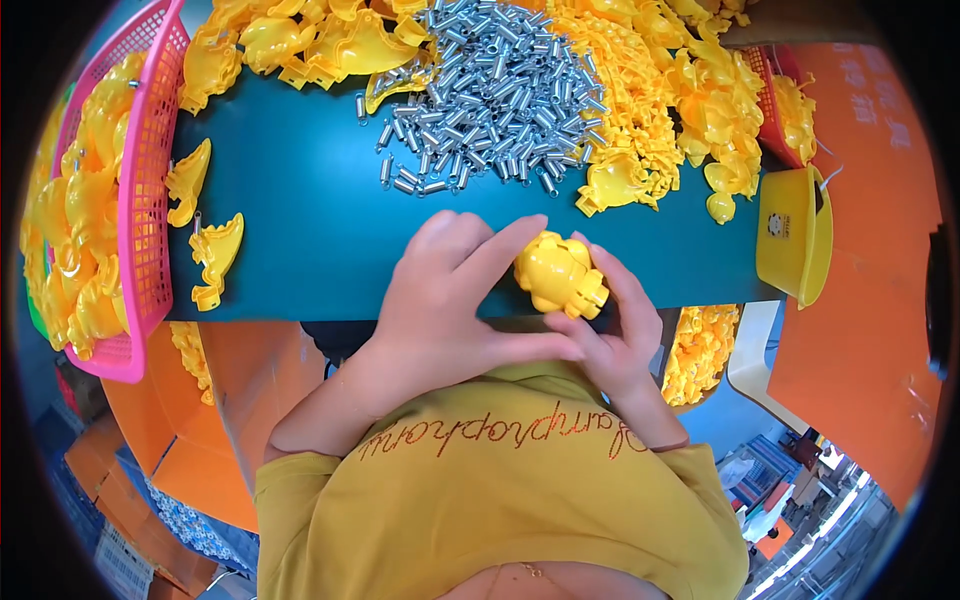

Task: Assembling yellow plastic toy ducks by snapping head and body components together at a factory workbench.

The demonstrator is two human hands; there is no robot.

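Note:
A glossy yellow plastic figure [556, 272], rounded with small knobs, is held just past the table's near edge, in front of my chest. My right hand [622, 335] grips it from the right, fingers behind and thumb below. My left hand [440, 295] is at its left, thumb and index finger stretched wide apart. The left index fingertip lies against or very near the figure's upper left; I cannot tell if it touches. The left thumb reaches below the figure. Beyond my hands, a heap of small metal coil springs [500, 95] spreads over the green table [300, 220].
Yellow shell parts [330, 45] and small yellow pieces [625, 100] pile up around the springs. A pink basket [150, 200] of yellow parts stands left, near a loose yellow part [215, 258]. A yellow bin [790, 240] and a red basket [775, 110] stand right.

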